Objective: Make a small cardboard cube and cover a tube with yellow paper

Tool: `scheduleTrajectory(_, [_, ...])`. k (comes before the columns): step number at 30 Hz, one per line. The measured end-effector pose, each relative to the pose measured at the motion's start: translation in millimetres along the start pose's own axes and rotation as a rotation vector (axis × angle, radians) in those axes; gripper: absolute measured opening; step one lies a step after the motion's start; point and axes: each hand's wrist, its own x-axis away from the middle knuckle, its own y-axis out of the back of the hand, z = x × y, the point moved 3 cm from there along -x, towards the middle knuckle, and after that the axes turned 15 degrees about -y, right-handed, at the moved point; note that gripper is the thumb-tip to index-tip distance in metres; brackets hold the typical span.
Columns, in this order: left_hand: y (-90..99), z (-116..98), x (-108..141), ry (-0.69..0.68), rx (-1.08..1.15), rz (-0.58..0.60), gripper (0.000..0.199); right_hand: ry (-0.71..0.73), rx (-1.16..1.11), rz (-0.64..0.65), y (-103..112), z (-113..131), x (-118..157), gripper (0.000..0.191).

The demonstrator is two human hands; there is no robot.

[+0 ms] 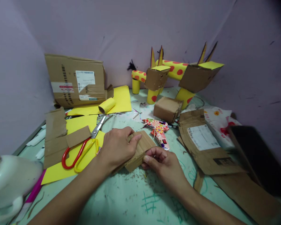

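Note:
Both hands are on a small folded cardboard box [144, 142] over the middle of the table. My left hand [118, 142] lies across its far left side, thumb on top and fingers hidden behind it. With thumb and fingertips, my right hand [160, 161] pinches the box's near right edge. Scissors [85, 147] with red and yellow handles lie to the left of my left hand. A floral-patterned glue gun [158, 128] lies just beyond the box. Farther off sits a closed cardboard box [168, 108].
Two spotted yellow cardboard animals [152, 78] stand along the back wall. A large carton [77, 79], yellow paper [121, 98] and a yellow tube [107, 105] are at the back left. Flattened cardboard [208, 162] and a dark phone [257, 159] occupy the right; a white jug [14, 181] stands left.

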Motion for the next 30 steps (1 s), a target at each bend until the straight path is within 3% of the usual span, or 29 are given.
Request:
scheduleTrajectory(6, [1.2,3.0,-0.5,0.020,0.046,-0.002,0.032,0.005,-0.010,0.023,0.4,1.7,2.2,0.014])
scheduleTrajectory(9, [1.7,4.8,-0.9,0.030,0.070,-0.005,0.031,-0.012,-0.014,0.015,-1.0,3.2,2.9,0.022])
scheduleTrajectory(17, [-0.2,4.6,-1.4,0.022,0.076,-0.016,0.031,-0.204,-0.120,0.098,-13.2,5.4,2.6,0.031])
scheduleTrajectory(30, [-1.4,-0.7,0.3,-0.033,0.067,0.010,0.033,-0.180,-0.139,0.134,-12.7,5.0,3.7,0.030])
